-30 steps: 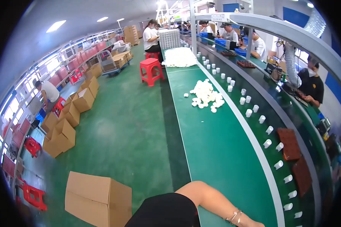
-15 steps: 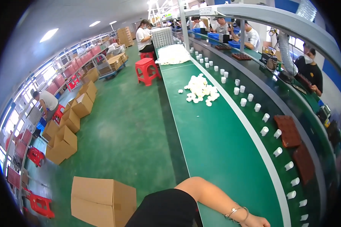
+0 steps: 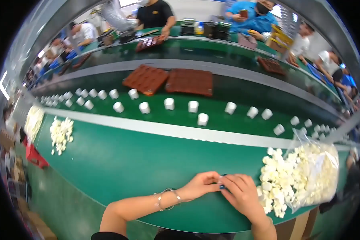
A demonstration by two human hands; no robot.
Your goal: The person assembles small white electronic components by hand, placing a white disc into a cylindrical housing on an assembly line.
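My left hand (image 3: 200,185) and my right hand (image 3: 241,193) meet above the green tabletop (image 3: 148,168), fingertips together. Both sets of fingers are closed in a pinch. Small dark blue spots show where the fingertips touch; whatever is held there is too small and hidden to name. Bangles (image 3: 164,200) circle my left wrist. Close to the right hand lies a heap of small cream-white plastic pieces (image 3: 273,182), spilling out of a clear plastic bag (image 3: 322,176).
White cylindrical parts (image 3: 193,106) stand in loose rows on the belt beyond a pale rail (image 3: 168,131). Two reddish-brown trays (image 3: 190,81) lie farther back. A smaller cream heap (image 3: 61,134) and another bag (image 3: 34,121) sit far left. Co-workers (image 3: 154,16) sit opposite.
My view has swung right, from the aisle and floor boxes to the bench in front. My right hand and the large heap beside it now show; my left hand has come to meet the right.
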